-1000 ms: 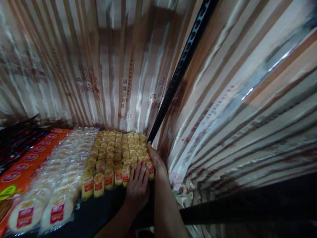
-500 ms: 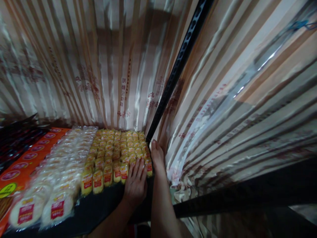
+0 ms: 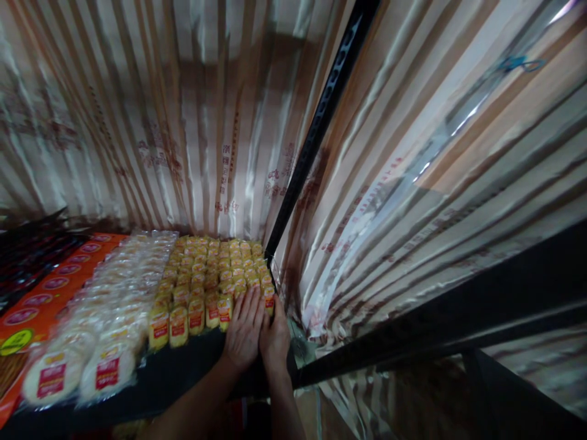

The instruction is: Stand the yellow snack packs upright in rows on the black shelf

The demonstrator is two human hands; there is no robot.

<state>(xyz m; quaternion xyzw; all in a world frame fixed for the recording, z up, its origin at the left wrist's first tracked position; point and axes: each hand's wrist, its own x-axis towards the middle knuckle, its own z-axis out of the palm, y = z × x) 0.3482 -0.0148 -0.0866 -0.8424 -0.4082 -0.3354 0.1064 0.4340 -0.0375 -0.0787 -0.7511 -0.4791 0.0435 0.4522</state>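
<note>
Rows of small yellow wrapped cakes (image 3: 196, 315) with red labels stand packed together on a dark shelf (image 3: 183, 379). My left hand (image 3: 245, 330) lies with its fingers stretched out over the front of the rows near the right end, touching the wrappers. Close beside it, my right hand (image 3: 275, 336) rests at the front right corner, fingers extended against the last cake (image 3: 269, 300). Neither hand lifts anything. The right hand's fingertips are partly blurred.
Left of the cakes lie rows of white round cakes (image 3: 107, 373) in clear wrappers, an orange packet (image 3: 59, 284) and dark shiny packets (image 3: 27, 275). A black perforated post (image 3: 316, 134) rises at the corner. Pleated printed curtains (image 3: 183, 122) hang behind and to the right.
My right hand has come back from beside the post to the front right corner of the cakes, next to my left hand. The left hand stays on the rows.
</note>
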